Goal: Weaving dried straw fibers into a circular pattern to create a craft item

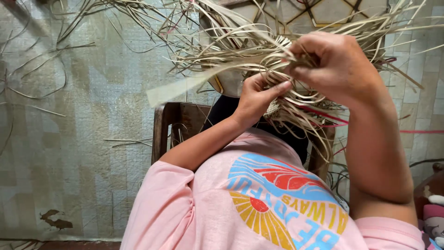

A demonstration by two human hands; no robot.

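Note:
I look down at a tangle of pale, flat straw strips (pixel 240 51) with a small woven piece (pixel 273 109) at its heart, held up in front of me. My left hand (pixel 256 97) pinches strips from below, fingers closed on them beside the woven piece. My right hand (pixel 330 65) grips a bunch of the strips from above, fist closed. One wide pale strip (pixel 185 88) sticks out to the left. My pink shirt (pixel 259 199) fills the bottom of the view.
A dark wooden chair frame (pixel 162 132) stands under my arms. Loose straw strips (pixel 37 78) lie scattered on the patterned floor covering (pixel 74 153). Thin pink strands (pixel 333 120) trail right. A woven panel with star pattern (pixel 323 11) is at the top.

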